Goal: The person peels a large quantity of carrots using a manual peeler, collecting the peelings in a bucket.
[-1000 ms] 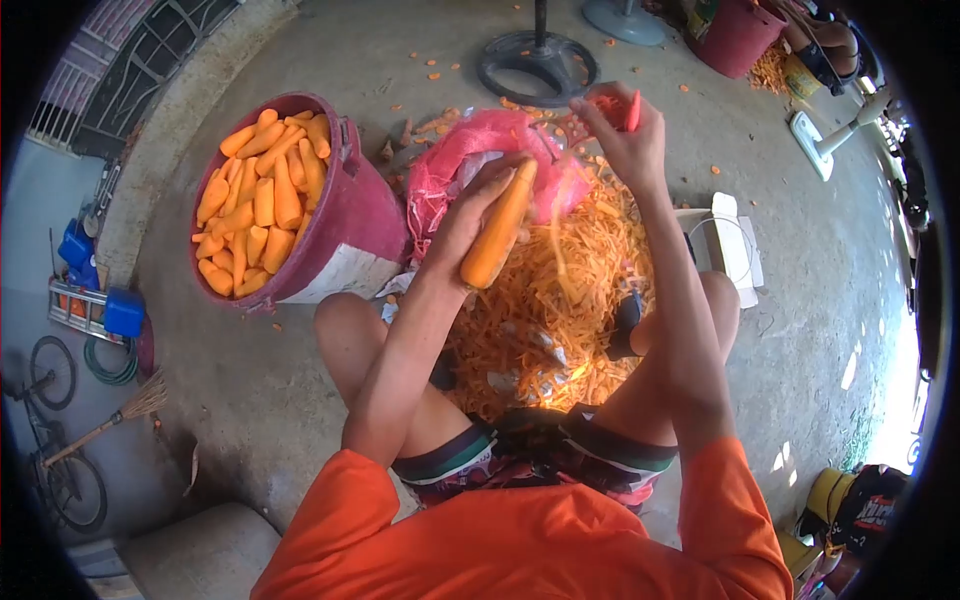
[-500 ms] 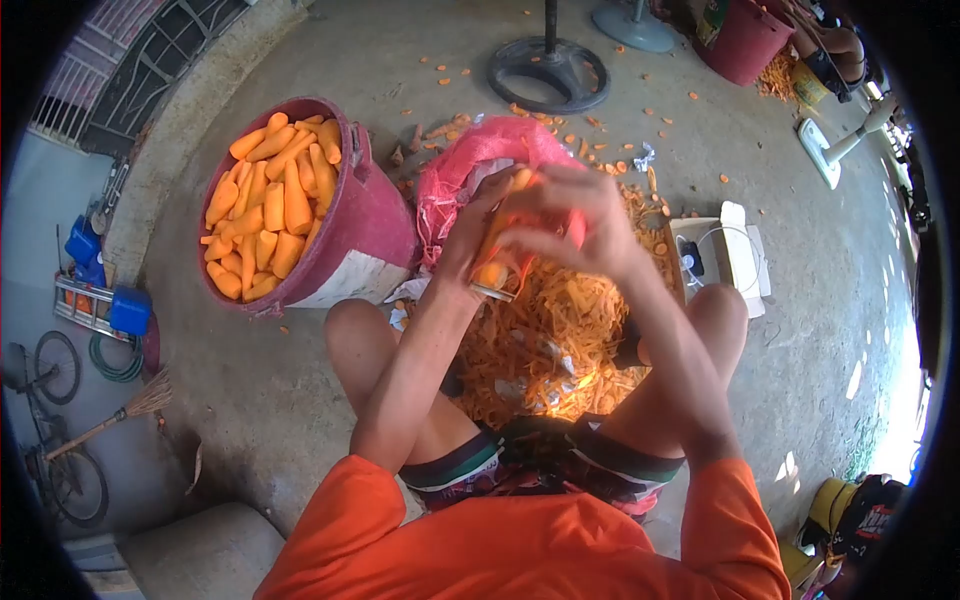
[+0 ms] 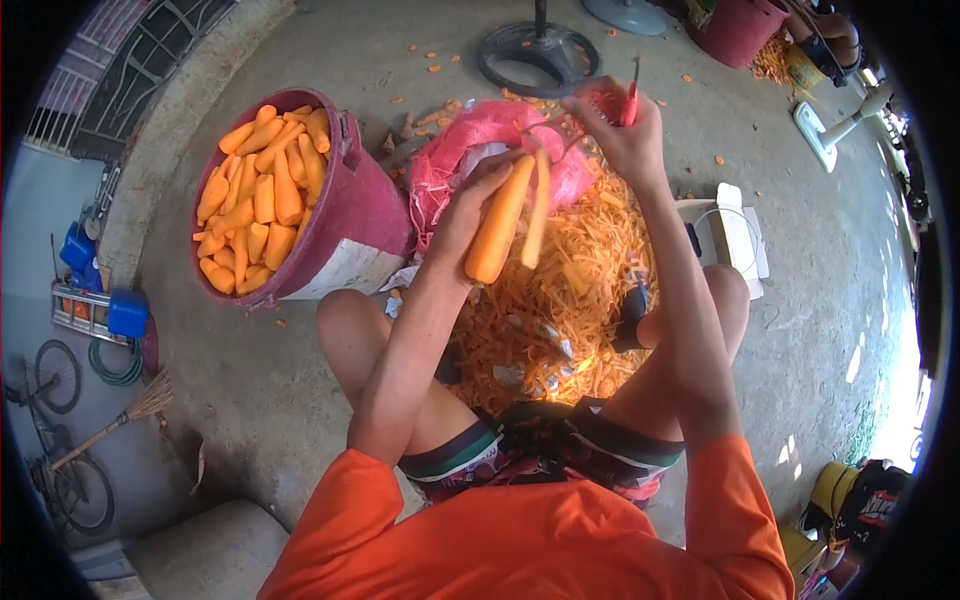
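Observation:
My left hand is closed round a peeled-looking carrot, its thick end pointing down toward me. Just right of the carrot hangs a long pale-orange peel strip. My right hand, up and to the right, is closed on a peeler whose blurred head points left toward the carrot. From the same hand a slim red-handled blade sticks up. Below both hands lies a large heap of carrot peelings, between my legs. A pink mesh sack is spread behind the hands.
At left stands a maroon tub full of peeled carrots. An open white box is at right. Beyond are a black round stand base, scattered carrot slices, and another person beside a red tub.
My right hand has moved up and right, away from the carrot. The carrot is now in plain view in my left hand, and a peel strip hangs beside it.

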A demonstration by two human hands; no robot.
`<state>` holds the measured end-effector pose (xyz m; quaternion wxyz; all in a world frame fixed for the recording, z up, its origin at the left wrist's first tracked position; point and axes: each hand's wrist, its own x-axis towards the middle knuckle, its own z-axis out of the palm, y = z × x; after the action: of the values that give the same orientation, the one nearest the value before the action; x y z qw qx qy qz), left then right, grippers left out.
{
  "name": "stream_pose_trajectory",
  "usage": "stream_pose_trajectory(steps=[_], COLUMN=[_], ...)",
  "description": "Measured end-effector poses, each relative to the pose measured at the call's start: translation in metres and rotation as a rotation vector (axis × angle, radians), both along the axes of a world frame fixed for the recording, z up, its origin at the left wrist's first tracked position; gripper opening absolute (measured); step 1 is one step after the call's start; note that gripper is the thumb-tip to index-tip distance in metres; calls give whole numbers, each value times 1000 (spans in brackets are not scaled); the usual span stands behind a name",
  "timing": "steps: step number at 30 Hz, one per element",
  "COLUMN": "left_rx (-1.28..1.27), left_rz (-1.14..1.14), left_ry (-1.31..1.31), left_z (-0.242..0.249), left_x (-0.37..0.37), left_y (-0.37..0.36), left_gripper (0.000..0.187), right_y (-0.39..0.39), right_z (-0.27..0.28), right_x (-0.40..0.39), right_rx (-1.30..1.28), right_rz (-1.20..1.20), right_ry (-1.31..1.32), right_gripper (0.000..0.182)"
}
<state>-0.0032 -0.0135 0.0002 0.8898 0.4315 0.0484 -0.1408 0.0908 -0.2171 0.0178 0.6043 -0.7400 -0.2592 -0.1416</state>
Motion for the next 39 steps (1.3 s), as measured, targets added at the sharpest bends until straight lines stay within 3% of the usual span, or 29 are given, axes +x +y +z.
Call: stream_pose_trajectory(steps=[2, 4, 6, 7, 9, 10, 12, 14, 16, 18, 20, 21, 23, 26, 27, 29, 30, 32, 33, 35, 36, 38, 39], left_rx=[-50, -144, -185, -140, -172, -177, -243, -235, -53, 0, -25, -146, -124, -74, -50, -39, -39, -382, -394, -240, -89, -72, -107], left_rz=[9, 25, -13, -15, -92, -99, -81, -111, 57, 42, -20, -158, -115, -3, 19, 31, 29, -243, -132, -70, -13, -28, 21], left_ry=[0, 41, 9, -29, -15, -15, 89, 27, 74, 62, -56, -51, -24, -18, -1, -29, -18, -8, 51, -7, -57, -10, 37], left_z=[7, 11, 7, 11, 4, 3, 3, 4, 14, 5, 1, 6, 6, 1, 4, 5, -1, -13, -10, 5, 11, 7, 21], left_x=[3, -1, 8, 1, -2, -2, -1, 3, 4, 1, 2, 0, -1, 7, 8, 3, 4, 9, 8, 0, 0, 8, 1], left_y=[-1, 0, 3, 3, 6, 5, 3, 4, -3, 4, 5, 13, 9, 6, 4, 5, 11, 22, 10, 5, 4, 6, -1], left_gripper=[35, 34, 35, 35, 35, 35, 37, 36, 36, 37, 38, 38, 38, 37, 37, 35, 35, 34, 32, 33, 33, 34, 35], right_y=[5, 23, 28, 27, 15, 6, -9, 10, 22, 21, 4, -1, -7, 24, 23, 21, 19, 2, 7, 24, 33, 31, 30], right_z=[6, 17, 43, 36, 16, 11, 6, 15, 41, 34, 13, 12, 11, 24, 20, 4, 9, 0, 4, 14, 4, 24, 21], right_x=[-6, -48, -66, -60, -33, -18, 5, -25, -57, -54, -21, -15, -2, -50, -46, -36, -29, 1, -3, -33, -42, -53, -50], right_rx=[138, -18, -156, -149, 125, 120, 40, 169, -195, -160, 73, 66, 172, -96, -93, -95, 191, 2, 3, 198, 92, -152, -149], right_rz=[7, 162, 354, 353, 138, 131, -151, -23, 374, 351, 106, 103, 22, 189, 188, 186, 208, -111, -109, 145, 148, 300, 300], right_ry=[39, -13, -356, -345, 93, 92, 39, 15, -369, -406, 104, 107, 138, -209, -210, -91, 159, -19, -29, 76, -56, -313, -307], right_gripper=[13, 14, 15, 15, 15, 15, 14, 15, 15, 13, 12, 12, 12, 12, 12, 15, 18, 19, 19, 18, 17, 17, 17])
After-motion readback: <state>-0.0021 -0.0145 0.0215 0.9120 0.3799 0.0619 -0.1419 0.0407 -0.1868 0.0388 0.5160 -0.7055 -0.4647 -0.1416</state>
